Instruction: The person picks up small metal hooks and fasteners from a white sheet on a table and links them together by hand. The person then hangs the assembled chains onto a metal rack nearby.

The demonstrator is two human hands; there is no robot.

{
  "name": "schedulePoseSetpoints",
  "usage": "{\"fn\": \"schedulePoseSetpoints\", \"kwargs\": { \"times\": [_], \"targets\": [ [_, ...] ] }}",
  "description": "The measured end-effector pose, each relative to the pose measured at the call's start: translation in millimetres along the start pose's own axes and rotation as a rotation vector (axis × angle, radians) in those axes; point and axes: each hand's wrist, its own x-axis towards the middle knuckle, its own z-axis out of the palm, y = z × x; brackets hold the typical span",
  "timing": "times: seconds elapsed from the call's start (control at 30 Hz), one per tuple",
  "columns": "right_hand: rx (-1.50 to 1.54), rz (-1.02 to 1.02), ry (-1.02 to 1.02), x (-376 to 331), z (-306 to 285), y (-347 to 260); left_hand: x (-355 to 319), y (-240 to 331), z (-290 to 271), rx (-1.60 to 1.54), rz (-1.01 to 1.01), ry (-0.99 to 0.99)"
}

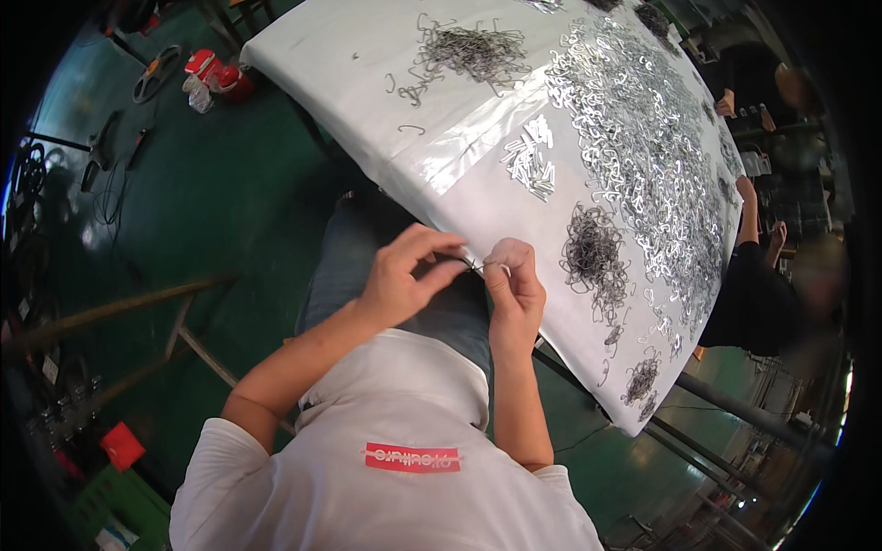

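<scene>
Pinching a thin dark piece (475,266) between nearly closed left hand (401,275) and right hand (516,286), ideally keeping both grips steady.

a shiny dark green floor (248,184) spreads beneath a white-covered table (349,87); brownish bars (138,304) stand left.

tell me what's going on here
A person is at the edge of a white table. Their right hand pinches a small thin piece, too small to identify, and the left hand has its fingertips right by it. On the table lie piles of dark hooks, a broad spread of silver hooks and a heap of short silver strips.
</scene>
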Motion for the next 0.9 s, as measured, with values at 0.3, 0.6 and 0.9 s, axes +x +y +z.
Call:
{"fn": "schedulePoseSetpoints", "kwargs": {
  "times": [0.3, 0.6, 0.9],
  "targets": [
    [-0.014, -0.023, 0.062, -13, -4, 6, 127, -83, 53, 0.544, 0.088, -0.053],
    [-0.109, 0.048, 0.072, -16, -7, 16, 138, -92, 67, 0.711, 0.101, -0.205],
    [-0.178, -0.003, 0.055, -9, -5, 15, 64, -11, 5, -0.182, -0.542, -0.296]
  ]
}}
